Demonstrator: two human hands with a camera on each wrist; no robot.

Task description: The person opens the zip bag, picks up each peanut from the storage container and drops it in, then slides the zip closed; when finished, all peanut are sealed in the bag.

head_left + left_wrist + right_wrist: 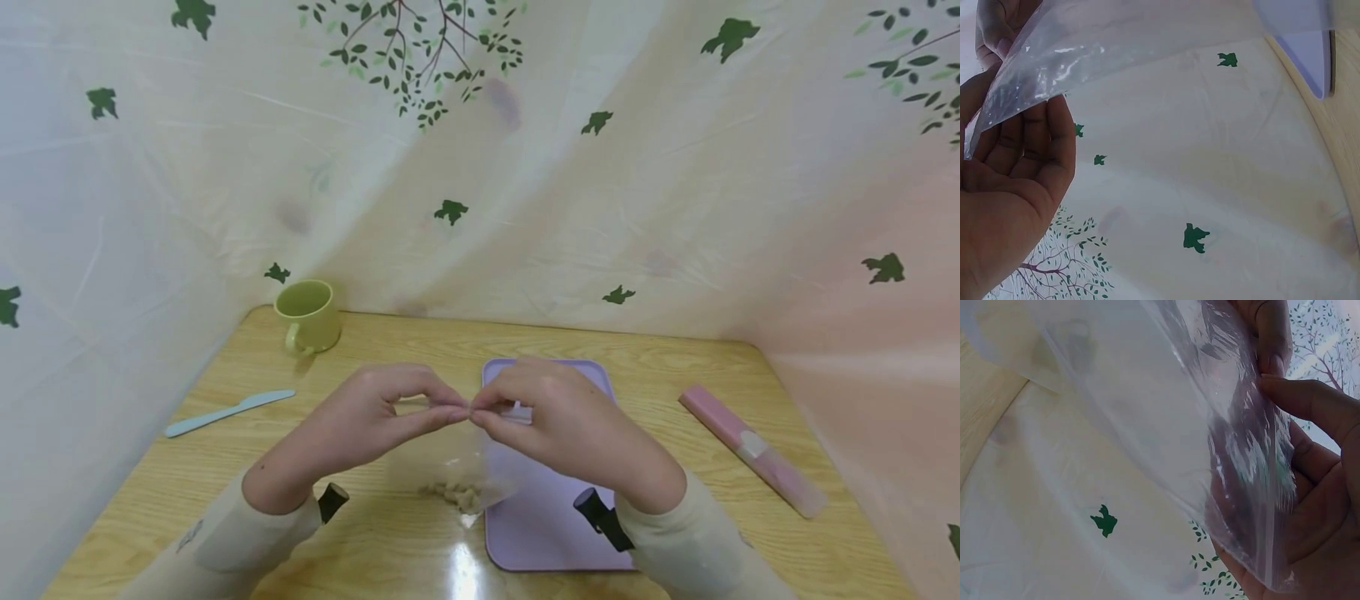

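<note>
A clear zip bag (442, 454) hangs from both hands above the table, with small beige pieces (459, 495) gathered at its bottom. My left hand (378, 410) pinches the bag's top edge between thumb and fingers. Fingertip to fingertip with it, my right hand (551, 417) pinches the same edge. In the left wrist view the clear plastic (1079, 56) crosses in front of the left palm (1010, 200). The zip strip (1270, 506) runs along the bag's edge by the right hand (1329, 487) in the right wrist view.
A lilac tray (555, 517) lies under the right hand and partly behind the bag. At the back left stands a green mug (309, 321), with a light blue knife (228, 412) nearer. On the right lies a long pink package (750, 448). Patterned cloth (525, 167) hangs behind the table.
</note>
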